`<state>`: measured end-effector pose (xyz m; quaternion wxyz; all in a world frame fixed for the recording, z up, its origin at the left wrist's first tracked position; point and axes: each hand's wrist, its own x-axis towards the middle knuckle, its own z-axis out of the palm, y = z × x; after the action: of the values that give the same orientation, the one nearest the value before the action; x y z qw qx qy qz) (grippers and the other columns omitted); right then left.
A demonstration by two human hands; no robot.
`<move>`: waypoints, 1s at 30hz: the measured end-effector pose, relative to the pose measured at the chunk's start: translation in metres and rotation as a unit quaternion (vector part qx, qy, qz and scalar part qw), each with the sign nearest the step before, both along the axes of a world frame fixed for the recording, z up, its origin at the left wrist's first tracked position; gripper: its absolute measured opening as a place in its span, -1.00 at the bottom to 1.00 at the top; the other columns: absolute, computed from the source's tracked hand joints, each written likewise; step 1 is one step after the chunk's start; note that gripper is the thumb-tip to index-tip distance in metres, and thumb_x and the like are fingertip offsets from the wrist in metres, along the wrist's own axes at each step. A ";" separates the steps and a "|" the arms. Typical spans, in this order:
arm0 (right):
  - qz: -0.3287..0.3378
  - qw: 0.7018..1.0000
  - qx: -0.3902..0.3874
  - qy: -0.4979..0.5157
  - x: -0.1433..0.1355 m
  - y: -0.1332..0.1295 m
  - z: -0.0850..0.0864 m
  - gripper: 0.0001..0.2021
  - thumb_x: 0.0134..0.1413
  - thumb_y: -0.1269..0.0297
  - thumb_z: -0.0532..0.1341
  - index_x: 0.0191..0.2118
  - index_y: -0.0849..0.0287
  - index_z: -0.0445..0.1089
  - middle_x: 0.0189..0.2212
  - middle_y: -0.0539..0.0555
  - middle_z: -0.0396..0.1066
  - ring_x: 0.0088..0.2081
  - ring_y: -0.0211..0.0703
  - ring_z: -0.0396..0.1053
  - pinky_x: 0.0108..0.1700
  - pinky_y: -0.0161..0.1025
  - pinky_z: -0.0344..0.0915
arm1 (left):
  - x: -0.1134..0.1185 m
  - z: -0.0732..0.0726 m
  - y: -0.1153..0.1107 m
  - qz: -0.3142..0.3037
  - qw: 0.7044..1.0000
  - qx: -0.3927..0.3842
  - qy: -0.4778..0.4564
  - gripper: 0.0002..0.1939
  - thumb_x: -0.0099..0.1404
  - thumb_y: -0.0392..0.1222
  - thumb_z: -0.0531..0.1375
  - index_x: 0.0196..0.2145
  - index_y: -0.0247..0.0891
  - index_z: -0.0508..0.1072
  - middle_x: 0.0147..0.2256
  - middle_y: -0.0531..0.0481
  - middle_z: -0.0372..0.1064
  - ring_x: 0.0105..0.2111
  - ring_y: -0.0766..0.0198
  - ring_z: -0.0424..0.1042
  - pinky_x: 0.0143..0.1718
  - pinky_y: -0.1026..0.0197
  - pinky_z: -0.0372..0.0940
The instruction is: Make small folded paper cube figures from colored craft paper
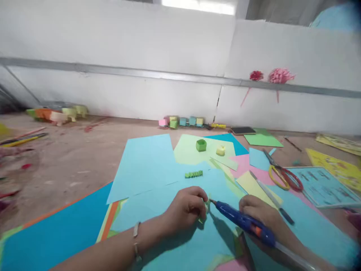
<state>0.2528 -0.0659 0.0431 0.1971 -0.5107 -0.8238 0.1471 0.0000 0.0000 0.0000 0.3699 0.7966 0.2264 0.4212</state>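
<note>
My left hand (189, 206) is closed, pinching a small light-green paper piece (201, 219) that is partly hidden by the fingers. In my right hand (262, 214) is a blue glue gun (242, 220), with a clear glue stick (293, 256) coming out of its back end. The glue gun's tip points left and is at the paper piece, though whether they touch I cannot tell. Both hands are over light-blue paper sheets (158, 222). Just beyond them lies a green pleated paper strip (193, 174). Farther back are a green paper ring (201, 145) and a small yellow paper piece (220, 151).
Scissors (282, 175) with yellow and red handles and a craft knife (272, 196) lie to the right. Small coloured paper boxes (183, 121) line the white wall (118, 94). A dark phone-like slab (243, 130) lies at the back. Pencils (24, 139) are far left.
</note>
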 end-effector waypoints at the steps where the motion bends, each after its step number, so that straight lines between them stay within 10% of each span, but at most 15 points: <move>1: -0.002 1.000 0.009 -0.007 -0.001 0.000 -0.002 -0.80 -0.08 0.62 0.07 -0.52 0.17 0.24 -0.42 0.00 0.33 -0.41 -0.29 0.34 -0.36 -0.39 0.20 | 0.001 -0.001 0.001 0.000 1.000 -0.002 0.003 -0.68 -0.18 -0.58 0.02 -0.64 -0.31 0.51 -0.37 -0.05 0.46 -0.43 0.37 0.45 -0.43 0.39 0.28; 30: -0.011 1.000 0.013 0.011 -0.005 -0.002 -0.003 -0.86 -0.05 0.51 0.09 -0.53 0.16 0.26 -0.38 0.02 0.35 -0.42 -0.25 0.34 -0.40 -0.33 0.22 | 0.000 0.004 0.000 0.007 0.999 0.016 0.027 -0.67 -0.14 -0.60 0.02 -0.64 -0.29 0.50 -0.37 -0.04 0.49 -0.41 0.32 0.48 -0.37 0.32 0.36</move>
<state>0.2482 -0.0683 0.0403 0.2143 -0.5156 -0.8178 0.1395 -0.0003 0.0003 0.0043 0.3477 0.8121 0.2351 0.4053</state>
